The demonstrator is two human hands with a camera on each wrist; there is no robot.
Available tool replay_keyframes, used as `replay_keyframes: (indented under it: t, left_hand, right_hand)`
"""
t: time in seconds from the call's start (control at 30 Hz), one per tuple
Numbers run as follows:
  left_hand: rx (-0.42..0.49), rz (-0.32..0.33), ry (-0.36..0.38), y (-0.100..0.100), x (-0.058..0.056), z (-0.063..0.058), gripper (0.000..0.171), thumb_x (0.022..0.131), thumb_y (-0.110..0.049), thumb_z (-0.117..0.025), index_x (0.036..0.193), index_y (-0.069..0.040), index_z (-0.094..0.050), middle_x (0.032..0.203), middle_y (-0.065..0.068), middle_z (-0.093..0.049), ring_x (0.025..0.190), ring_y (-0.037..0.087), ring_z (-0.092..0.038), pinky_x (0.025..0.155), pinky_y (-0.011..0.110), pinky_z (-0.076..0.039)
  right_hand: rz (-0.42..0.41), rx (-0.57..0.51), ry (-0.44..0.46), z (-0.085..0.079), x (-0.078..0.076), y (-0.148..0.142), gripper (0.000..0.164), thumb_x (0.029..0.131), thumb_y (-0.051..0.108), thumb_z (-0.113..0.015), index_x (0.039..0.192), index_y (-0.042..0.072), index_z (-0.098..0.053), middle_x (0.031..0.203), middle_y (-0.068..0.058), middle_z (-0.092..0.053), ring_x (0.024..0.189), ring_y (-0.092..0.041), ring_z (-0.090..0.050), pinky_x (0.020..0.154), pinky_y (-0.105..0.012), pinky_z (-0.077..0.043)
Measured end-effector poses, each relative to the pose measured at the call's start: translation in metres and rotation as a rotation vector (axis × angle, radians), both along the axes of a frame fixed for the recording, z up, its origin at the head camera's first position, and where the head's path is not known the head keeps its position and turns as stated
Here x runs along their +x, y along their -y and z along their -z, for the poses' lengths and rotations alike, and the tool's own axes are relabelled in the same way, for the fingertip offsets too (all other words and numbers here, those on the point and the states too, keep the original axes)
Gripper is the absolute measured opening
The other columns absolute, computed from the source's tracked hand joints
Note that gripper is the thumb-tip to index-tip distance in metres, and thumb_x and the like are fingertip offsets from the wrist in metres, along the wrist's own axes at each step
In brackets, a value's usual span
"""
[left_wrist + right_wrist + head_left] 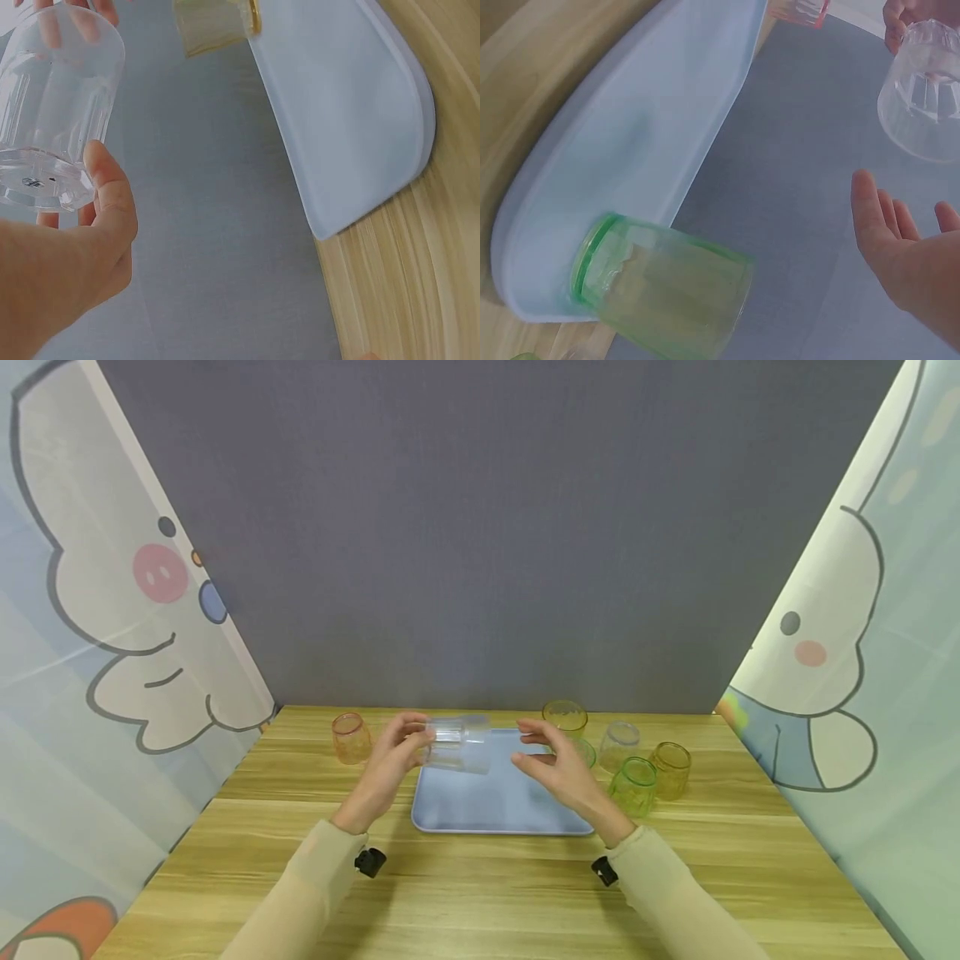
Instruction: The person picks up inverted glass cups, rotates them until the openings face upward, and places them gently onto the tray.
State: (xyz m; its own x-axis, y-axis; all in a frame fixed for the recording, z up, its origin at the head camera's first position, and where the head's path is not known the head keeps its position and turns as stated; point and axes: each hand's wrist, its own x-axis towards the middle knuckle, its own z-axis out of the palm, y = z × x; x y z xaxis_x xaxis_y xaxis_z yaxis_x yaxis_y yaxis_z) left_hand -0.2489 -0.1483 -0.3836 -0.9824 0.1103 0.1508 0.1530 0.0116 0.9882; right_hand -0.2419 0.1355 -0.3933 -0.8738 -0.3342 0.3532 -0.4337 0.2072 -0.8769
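Left grip (390, 762) pinches a clear, colourless, fluted tumbler (465, 747) sideways; right grip (561, 768) spread apart.

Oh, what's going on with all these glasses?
A person's left hand holds a clear glass sideways by its base above a pale blue tray. The right hand is open near the rim, not touching it. A pinkish glass stands left of the tray; a green glass stands among others on the right.
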Motion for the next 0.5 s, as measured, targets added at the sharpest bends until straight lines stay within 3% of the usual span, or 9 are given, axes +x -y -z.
replay_keyframes:
  t: [0.5]
  left_hand:
    - [0.032, 0.029, 0.032, -0.0097, 0.0025, 0.0055, 0.035, 0.101, -0.019, -0.059, 0.133, -0.006, -0.049, 0.125, 0.009, -0.052, 0.109, 0.023, -0.053, 0.086, 0.036, -0.047]
  right_hand:
    - [-0.016, -0.038, 0.011, -0.0005, 0.0016, 0.006, 0.059, 0.097, 0.018, -0.069, 0.15, 0.005, -0.045, 0.151, -0.015, -0.046, 0.134, -0.039, -0.047, 0.104, -0.041, -0.049]
